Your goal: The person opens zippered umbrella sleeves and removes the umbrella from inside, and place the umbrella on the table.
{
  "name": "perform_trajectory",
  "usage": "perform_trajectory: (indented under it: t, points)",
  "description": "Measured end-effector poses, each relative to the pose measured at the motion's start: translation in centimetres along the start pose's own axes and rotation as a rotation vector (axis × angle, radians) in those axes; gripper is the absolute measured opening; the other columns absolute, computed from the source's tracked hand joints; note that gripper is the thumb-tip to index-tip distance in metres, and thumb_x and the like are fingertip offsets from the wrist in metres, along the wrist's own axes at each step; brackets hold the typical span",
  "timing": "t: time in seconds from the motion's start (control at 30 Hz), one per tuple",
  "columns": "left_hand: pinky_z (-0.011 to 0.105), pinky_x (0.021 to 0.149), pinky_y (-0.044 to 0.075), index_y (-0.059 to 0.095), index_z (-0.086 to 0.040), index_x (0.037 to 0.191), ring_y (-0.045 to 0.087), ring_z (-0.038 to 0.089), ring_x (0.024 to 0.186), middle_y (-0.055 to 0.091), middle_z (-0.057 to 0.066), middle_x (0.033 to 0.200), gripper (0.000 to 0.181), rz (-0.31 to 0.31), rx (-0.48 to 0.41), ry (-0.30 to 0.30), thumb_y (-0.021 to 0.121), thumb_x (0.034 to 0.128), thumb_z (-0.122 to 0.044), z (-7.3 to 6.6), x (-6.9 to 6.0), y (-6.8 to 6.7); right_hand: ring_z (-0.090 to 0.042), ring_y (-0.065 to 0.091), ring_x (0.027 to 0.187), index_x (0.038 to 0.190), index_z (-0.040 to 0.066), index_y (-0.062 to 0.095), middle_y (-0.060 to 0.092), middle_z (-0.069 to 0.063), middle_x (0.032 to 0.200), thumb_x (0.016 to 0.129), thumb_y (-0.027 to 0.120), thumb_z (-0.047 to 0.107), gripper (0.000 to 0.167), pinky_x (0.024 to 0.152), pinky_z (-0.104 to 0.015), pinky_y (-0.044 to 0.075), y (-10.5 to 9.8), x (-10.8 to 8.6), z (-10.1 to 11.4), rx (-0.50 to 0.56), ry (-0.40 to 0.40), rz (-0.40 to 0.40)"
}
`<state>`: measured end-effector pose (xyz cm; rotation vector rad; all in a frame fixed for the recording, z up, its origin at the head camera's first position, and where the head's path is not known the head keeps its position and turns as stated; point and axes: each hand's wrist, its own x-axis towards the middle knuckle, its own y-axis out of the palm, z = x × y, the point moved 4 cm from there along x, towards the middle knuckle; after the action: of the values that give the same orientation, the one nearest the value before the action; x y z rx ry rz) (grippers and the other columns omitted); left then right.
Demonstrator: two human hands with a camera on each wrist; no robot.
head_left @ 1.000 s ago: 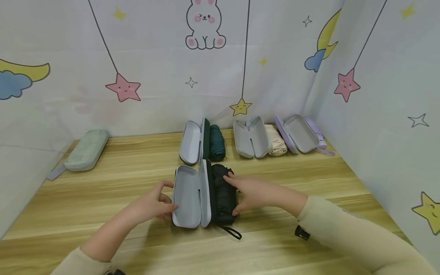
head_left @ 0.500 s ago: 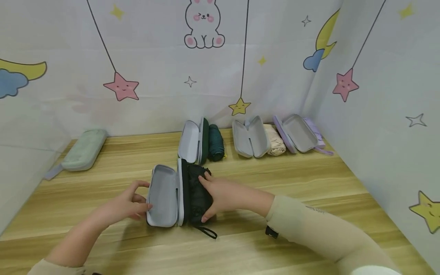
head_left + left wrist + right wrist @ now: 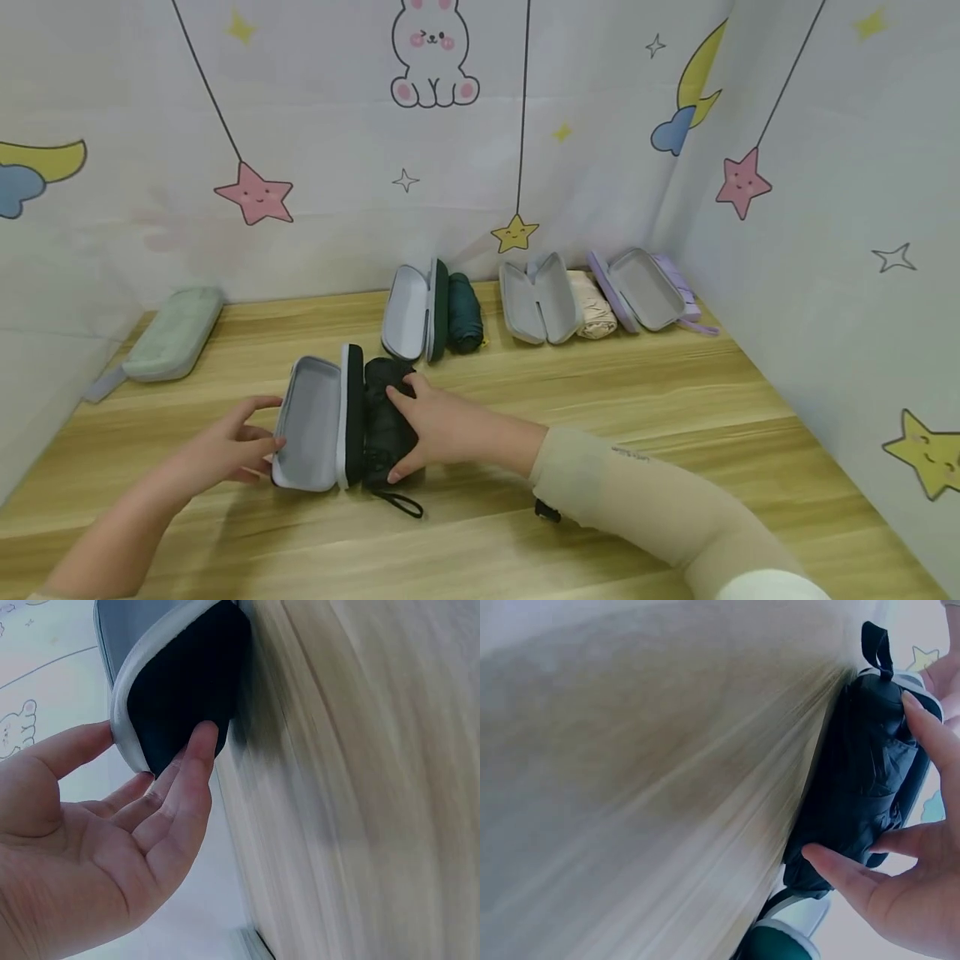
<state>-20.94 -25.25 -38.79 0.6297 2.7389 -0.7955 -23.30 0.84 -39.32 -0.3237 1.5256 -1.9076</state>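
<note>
A black hard case (image 3: 311, 425) with a grey lining stands unfolded on the table, left of centre in the head view. Against the right side of its upright half lies a black folded umbrella (image 3: 382, 417) with a wrist loop at its near end. My left hand (image 3: 225, 450) pinches the case's left side; in the left wrist view the thumb is on the pale rim and fingers touch the black shell (image 3: 187, 682). My right hand (image 3: 435, 425) spans the umbrella, thumb near one end and fingers toward the other, as the right wrist view shows.
Along the back stand a dark green case (image 3: 408, 312) beside a teal umbrella (image 3: 465, 312), a grey-lined case (image 3: 540, 300) with a cream bundle (image 3: 595, 308), and a lilac case (image 3: 648, 287). A closed pale green case (image 3: 174, 333) lies back left.
Both hands have slid the black case and the umbrella together leftward across the table. The items at the back keep their places, while the head view has shifted slightly.
</note>
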Motion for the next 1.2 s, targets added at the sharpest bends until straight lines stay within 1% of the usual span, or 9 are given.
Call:
perform_trajectory:
  t: [0.13,0.3,0.37,0.5,0.57,0.63,0.9,1.07,1.2]
  points:
    - [0.046,0.075,0.054,0.005,0.008,0.149,0.065,0.03,0.091,0.06,0.027,0.116,0.082,0.016,0.01,-0.008,0.061,0.0949,-0.017,0.4,-0.1,-0.4,-0.019,0.047,0.126,0.155,0.012,0.024,0.025,-0.013,0.153,0.072,0.07,0.07,0.111,0.098,-0.023,0.041,0.0,0.4,0.7,-0.093,-0.027,-0.035]
    - [0.045,0.076,0.054,0.001,0.007,0.15,0.064,0.031,0.096,0.052,0.036,0.122,0.092,0.006,0.025,-0.012,0.067,0.091,-0.016,0.9,-0.3,-1.2,-0.022,0.035,0.138,0.152,0.009,0.032,0.031,-0.012,0.154,0.076,0.066,0.071,0.104,0.108,-0.028,0.032,-0.4,1.2,1.8,-0.192,-0.065,-0.063]
    - [0.044,0.076,0.055,0.0,0.007,0.15,0.064,0.031,0.096,0.049,0.039,0.123,0.091,-0.004,0.029,-0.007,0.067,0.0912,-0.014,1.1,-0.2,-1.6,-0.021,0.039,0.136,0.151,0.009,0.033,0.031,-0.012,0.153,0.076,0.065,0.07,0.102,0.106,-0.026,0.034,-0.4,1.6,2.2,-0.2,-0.06,-0.077]
    - [0.045,0.076,0.055,0.0,0.009,0.15,0.063,0.032,0.096,0.045,0.042,0.125,0.088,-0.012,0.038,-0.019,0.063,0.0937,-0.014,1.4,0.2,-2.3,-0.008,0.054,0.103,0.15,0.009,0.035,0.037,-0.01,0.141,0.077,0.063,0.07,0.1,0.08,-0.014,0.045,-0.2,2.5,2.9,-0.269,-0.038,-0.087]
    - [0.045,0.077,0.055,0.0,0.011,0.149,0.063,0.032,0.097,0.043,0.044,0.126,0.085,-0.015,0.047,-0.026,0.061,0.095,-0.014,1.6,0.4,-2.7,-0.003,0.051,0.084,0.151,0.009,0.034,0.04,-0.007,0.133,0.078,0.06,0.072,0.099,0.066,-0.012,0.044,-0.1,3.1,3.4,-0.333,-0.028,-0.075]
    - [0.045,0.077,0.055,0.001,0.014,0.147,0.063,0.033,0.098,0.04,0.046,0.127,0.081,-0.021,0.056,-0.043,0.059,0.0963,-0.013,1.7,0.7,-3.0,-0.003,0.05,0.077,0.151,0.009,0.034,0.043,-0.006,0.13,0.079,0.058,0.072,0.098,0.062,-0.012,0.044,0.0,3.8,3.8,-0.384,-0.022,-0.06]
    - [0.043,0.075,0.055,0.01,0.024,0.134,0.063,0.031,0.094,0.032,0.051,0.128,0.062,-0.076,0.106,-0.053,0.051,0.0983,-0.007,1.4,2.3,-4.3,-0.011,0.058,0.098,0.139,0.012,0.049,0.053,-0.001,0.122,0.083,0.065,0.062,0.077,0.078,-0.022,0.05,-0.2,6.1,4.3,-0.355,0.011,-0.087]
    - [0.042,0.075,0.055,0.011,0.023,0.136,0.063,0.029,0.093,0.032,0.05,0.13,0.064,-0.089,0.111,-0.053,0.052,0.0981,-0.008,1.0,3.3,-5.1,-0.013,0.056,0.113,0.148,0.013,0.041,0.05,-0.002,0.138,0.087,0.06,0.062,0.081,0.083,-0.025,0.051,-0.3,7.2,4.3,-0.403,0.054,-0.076]
    - [0.041,0.077,0.055,0.011,0.023,0.137,0.06,0.035,0.1,0.028,0.051,0.133,0.067,-0.101,0.115,-0.061,0.054,0.0972,-0.008,1.0,3.7,-5.7,-0.014,0.058,0.114,0.15,0.013,0.038,0.045,-0.005,0.147,0.09,0.055,0.063,0.08,0.08,-0.028,0.053,-0.4,8.2,4.6,-0.467,0.064,-0.07]
